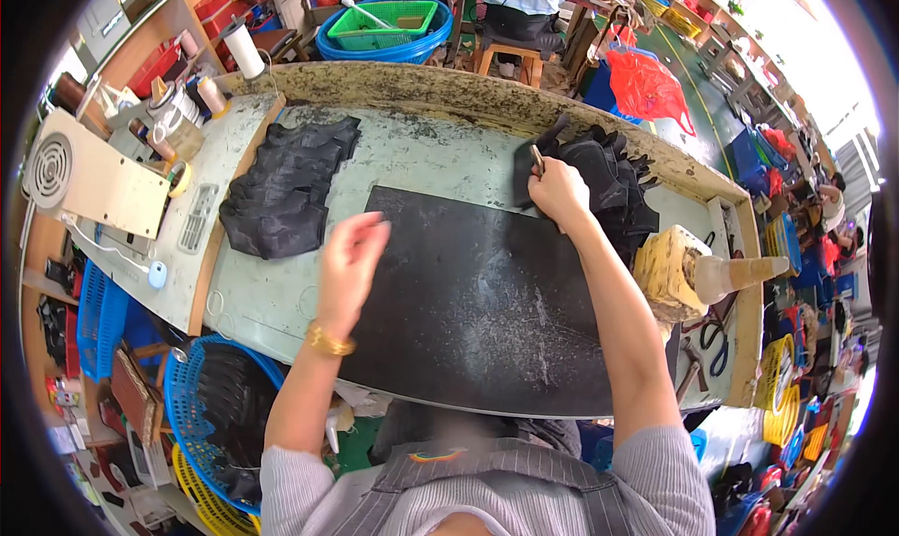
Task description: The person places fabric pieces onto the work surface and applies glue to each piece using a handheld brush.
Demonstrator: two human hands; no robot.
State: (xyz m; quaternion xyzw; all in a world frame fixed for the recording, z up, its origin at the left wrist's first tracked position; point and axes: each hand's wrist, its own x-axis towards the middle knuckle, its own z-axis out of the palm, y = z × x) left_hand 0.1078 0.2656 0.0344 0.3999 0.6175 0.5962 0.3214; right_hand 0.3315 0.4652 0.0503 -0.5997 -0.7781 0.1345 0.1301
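Observation:
My left hand, with a gold bracelet at the wrist, hovers over the left edge of a black work mat. Its fingers are loosely bent, slightly blurred, and nothing clear shows in them. At the far right of the mat, my right hand is closed around a small tool with a brownish, metallic-looking end; the rest is inside the fist. That hand is against a heap of black sheet pieces. Overlapping black cut pieces lie in rows at the left.
A worn yellowish container with a pale cone-shaped top stands on the right. Scissors and a hammer lie nearby. A raised rim borders the far side. Blue basket sits lower left; a seated person is beyond.

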